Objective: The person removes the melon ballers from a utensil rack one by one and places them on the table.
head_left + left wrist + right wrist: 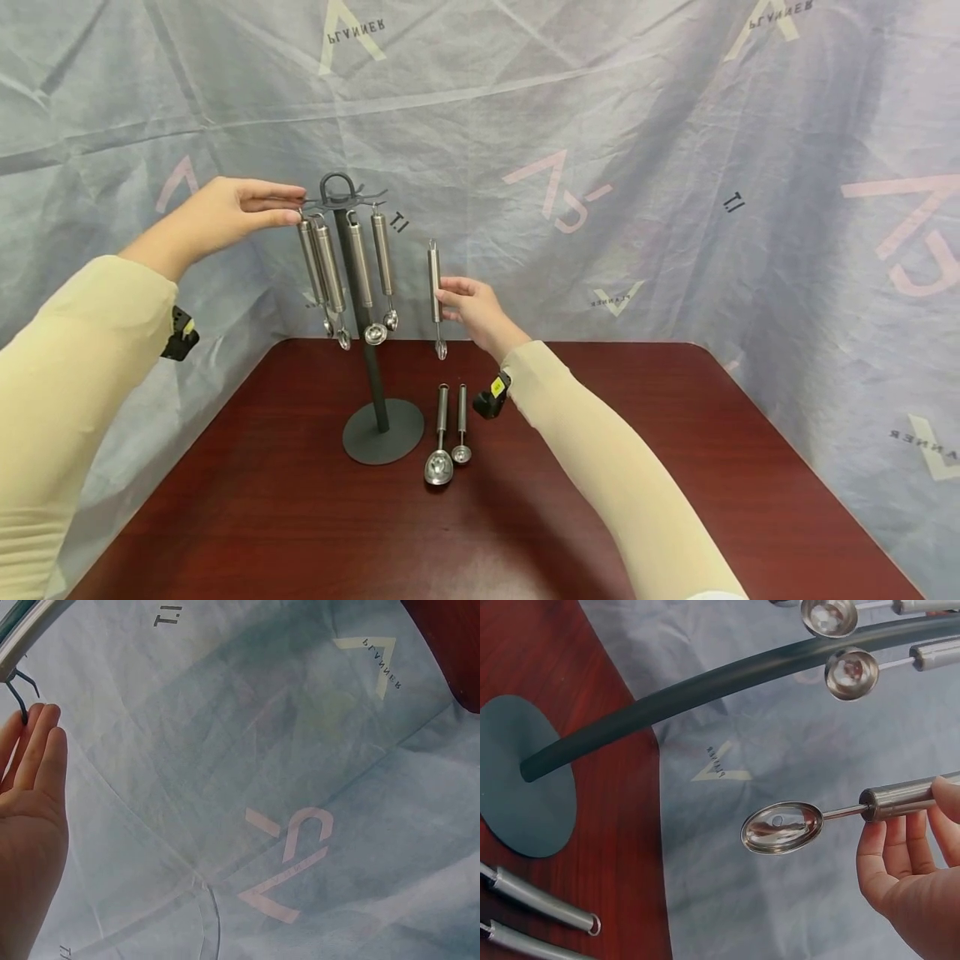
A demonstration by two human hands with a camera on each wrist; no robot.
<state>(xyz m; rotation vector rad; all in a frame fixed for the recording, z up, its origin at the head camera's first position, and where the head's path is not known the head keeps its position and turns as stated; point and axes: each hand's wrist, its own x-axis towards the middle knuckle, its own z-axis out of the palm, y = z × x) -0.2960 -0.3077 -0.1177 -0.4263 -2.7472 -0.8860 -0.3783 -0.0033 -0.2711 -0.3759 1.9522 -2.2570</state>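
A dark metal hanging rack (371, 367) holds several steel-handled scoops (328, 267) on its top hooks. At the rack's left side my left hand (232, 210) pinches the end of a hook (20, 694) between thumb and fairly straight fingers. To the right of the rack, my right hand (480, 312) grips an oval melon baller (782, 827) by its steel handle, between thumb and fingers. This melon baller hangs upright in the air, bowl down and apart from the rack. Its small bowl has a hole in it.
Two more scoops lie on the dark red table (600, 467): a larger oval one (438, 467) and a small round one (461, 453). They are just right of the rack's round base (384, 446). A grey printed cloth (600, 167) hangs behind the table.
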